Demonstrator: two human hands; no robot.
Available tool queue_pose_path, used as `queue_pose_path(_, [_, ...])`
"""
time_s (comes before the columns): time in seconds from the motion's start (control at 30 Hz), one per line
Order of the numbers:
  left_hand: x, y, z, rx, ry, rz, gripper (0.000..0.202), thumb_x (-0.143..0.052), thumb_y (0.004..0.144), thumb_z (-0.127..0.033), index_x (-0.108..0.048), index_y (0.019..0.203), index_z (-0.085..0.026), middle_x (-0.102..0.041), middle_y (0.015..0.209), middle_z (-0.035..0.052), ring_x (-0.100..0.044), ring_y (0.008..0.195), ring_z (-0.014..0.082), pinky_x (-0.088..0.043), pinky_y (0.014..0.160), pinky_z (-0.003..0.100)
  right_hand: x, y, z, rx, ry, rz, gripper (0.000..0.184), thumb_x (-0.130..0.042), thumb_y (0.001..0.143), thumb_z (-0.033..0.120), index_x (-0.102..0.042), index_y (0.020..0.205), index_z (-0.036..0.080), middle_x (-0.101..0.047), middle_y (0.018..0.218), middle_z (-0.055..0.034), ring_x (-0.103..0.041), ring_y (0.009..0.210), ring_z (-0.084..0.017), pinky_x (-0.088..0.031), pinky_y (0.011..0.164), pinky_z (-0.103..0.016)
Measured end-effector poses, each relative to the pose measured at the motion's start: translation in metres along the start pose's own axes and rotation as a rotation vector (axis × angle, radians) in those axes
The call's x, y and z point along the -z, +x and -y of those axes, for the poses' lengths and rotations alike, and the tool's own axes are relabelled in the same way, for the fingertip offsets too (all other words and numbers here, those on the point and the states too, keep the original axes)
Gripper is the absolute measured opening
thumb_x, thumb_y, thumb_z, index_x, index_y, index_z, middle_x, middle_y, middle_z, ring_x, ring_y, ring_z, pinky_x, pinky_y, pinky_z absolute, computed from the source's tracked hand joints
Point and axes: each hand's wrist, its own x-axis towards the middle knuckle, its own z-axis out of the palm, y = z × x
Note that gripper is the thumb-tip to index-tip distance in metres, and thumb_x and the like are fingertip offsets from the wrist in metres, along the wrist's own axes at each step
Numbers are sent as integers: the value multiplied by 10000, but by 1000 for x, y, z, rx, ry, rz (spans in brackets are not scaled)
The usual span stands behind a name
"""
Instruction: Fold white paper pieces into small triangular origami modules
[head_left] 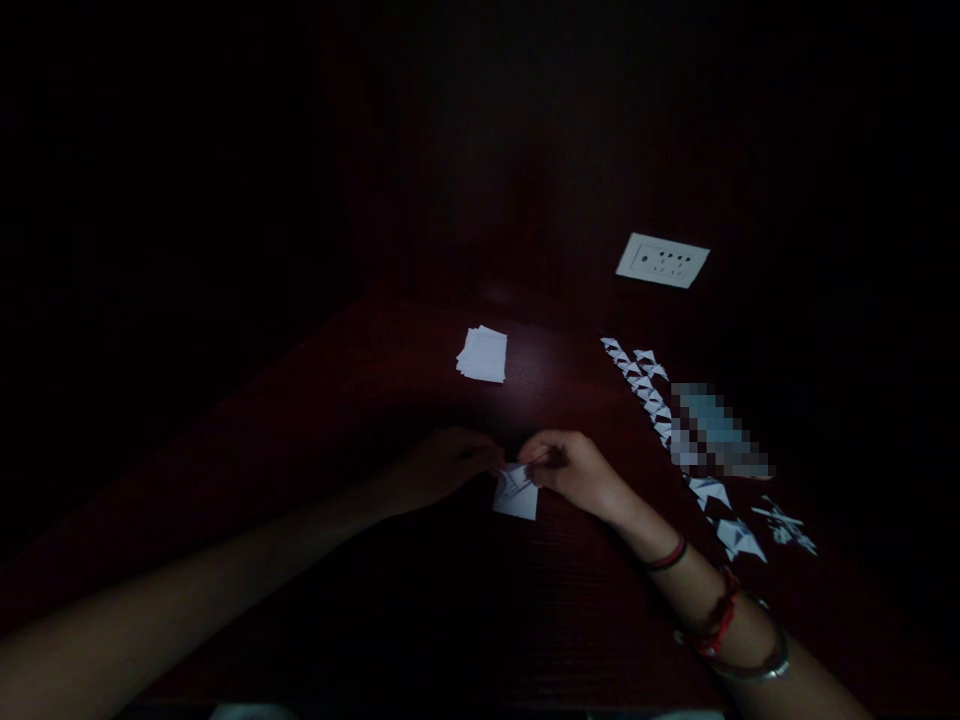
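The scene is very dark. A small white piece of paper point(516, 492) lies on the dark red table point(360, 400) in the middle. My left hand point(442, 465) pinches its upper left corner with closed fingers. My right hand point(574, 470) pinches its upper right edge, fingers curled shut. Both hands meet over the paper. My right wrist wears red cords and a metal bangle.
A small stack of white paper squares point(483, 354) lies further back. A row of several folded white paper pieces point(646, 390) runs along the right side, with more folded pieces point(739, 538) nearer me. A white socket plate point(662, 260) sits on the dark wall.
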Motion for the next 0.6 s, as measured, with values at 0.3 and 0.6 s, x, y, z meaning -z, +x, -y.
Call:
queue_pose_path(0.3, [-3, -2, -1, 28, 9, 6, 252, -475, 779, -377, -624, 777, -174, -619, 738, -11, -561, 709, 145, -379, 615, 225, 2, -2, 7, 16, 42, 107, 174, -471, 706, 89, -619, 773, 151, -598, 654, 8, -512, 559, -79, -400, 527, -192])
queue_pose_path(0.6, [-7, -4, -7, 47, -81, -96, 225, -496, 769, -362, -612, 782, -170, -616, 765, -7, -564, 726, 145, -409, 640, 241, 5, -3, 11, 101, -71, -27, 206, -474, 687, 63, -646, 751, 156, -619, 681, -7, -546, 598, -104, -441, 566, -227])
